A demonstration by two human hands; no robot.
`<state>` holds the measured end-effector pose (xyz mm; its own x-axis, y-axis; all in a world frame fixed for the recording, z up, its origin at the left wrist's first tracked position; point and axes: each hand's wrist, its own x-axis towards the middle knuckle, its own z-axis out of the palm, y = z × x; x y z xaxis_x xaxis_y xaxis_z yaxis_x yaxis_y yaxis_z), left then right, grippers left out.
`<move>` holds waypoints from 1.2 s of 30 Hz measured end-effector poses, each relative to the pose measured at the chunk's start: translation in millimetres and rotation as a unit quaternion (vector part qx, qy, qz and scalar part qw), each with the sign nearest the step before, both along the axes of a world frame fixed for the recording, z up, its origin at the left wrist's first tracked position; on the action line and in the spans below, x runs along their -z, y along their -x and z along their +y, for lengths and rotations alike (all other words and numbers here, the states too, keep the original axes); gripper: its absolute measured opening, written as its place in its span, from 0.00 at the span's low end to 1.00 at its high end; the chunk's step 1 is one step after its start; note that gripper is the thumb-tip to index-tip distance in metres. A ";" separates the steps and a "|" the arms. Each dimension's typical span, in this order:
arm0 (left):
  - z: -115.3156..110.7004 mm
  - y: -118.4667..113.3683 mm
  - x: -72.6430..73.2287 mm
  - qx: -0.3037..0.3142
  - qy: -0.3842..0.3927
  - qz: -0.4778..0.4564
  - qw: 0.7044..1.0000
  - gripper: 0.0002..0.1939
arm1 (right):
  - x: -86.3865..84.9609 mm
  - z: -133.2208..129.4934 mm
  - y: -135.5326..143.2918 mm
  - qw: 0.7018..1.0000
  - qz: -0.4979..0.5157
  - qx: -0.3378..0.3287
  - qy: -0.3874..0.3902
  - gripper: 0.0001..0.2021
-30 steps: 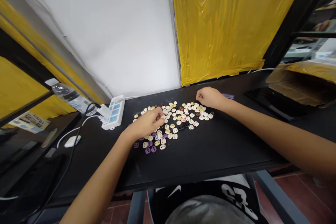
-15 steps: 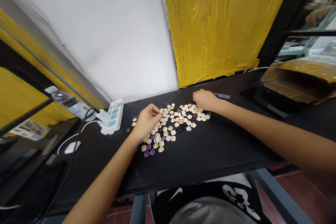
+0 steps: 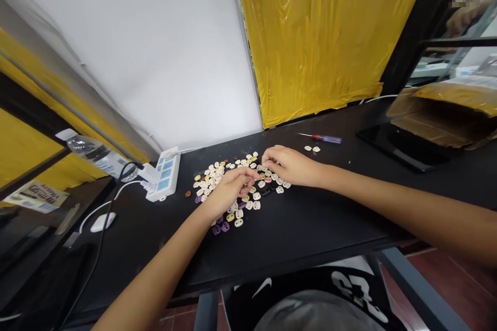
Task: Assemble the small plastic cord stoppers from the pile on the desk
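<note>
Small two-holed pieces (image 3: 257, 196) lay scattered on the dark surface (image 3: 318, 232), partly blocked from sight by the left hand (image 3: 232, 186) and right hand (image 3: 290, 166), whose fingers were curled narrow; whether they held anything could not be told. Past these came a power strip (image 3: 166, 173) at left, then two loose white pieces (image 3: 316, 149) and a screwdriver (image 3: 326, 139) at right, with yellow sheeting (image 3: 326, 36) behind.

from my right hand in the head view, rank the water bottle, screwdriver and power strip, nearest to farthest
Nearest to the right hand first:
1. Screwdriver: just to its right and farther back
2. Power strip: to its left, past the left hand
3. Water bottle: far left, beyond the power strip
</note>
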<state>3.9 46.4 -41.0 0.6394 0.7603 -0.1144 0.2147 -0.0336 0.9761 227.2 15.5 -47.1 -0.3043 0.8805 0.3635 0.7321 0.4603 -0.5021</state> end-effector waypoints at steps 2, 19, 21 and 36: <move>-7.5 -2.5 -3.5 -0.002 0.036 -0.005 0.999 0.11 | 6.1 -2.8 4.1 0.999 0.018 -0.027 -0.023 0.08; -16.7 -2.6 -16.1 -0.008 0.078 -0.075 0.994 0.29 | 16.8 -9.8 12.4 0.964 0.081 -0.099 -0.233 0.08; -17.5 -1.6 -18.4 0.008 0.096 -0.086 0.992 0.27 | 15.6 -11.6 13.1 0.953 0.089 -0.107 -0.269 0.07; -12.6 1.7 -13.4 0.022 0.094 -0.139 0.986 0.23 | 12.9 -13.8 15.1 0.916 0.132 -0.140 -0.353 0.03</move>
<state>2.3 33.9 -27.6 0.6975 0.7135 -0.0664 -0.0596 0.1501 0.9869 212.1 1.8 -60.0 -0.3020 0.2982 0.9055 0.4322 0.8894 -0.1487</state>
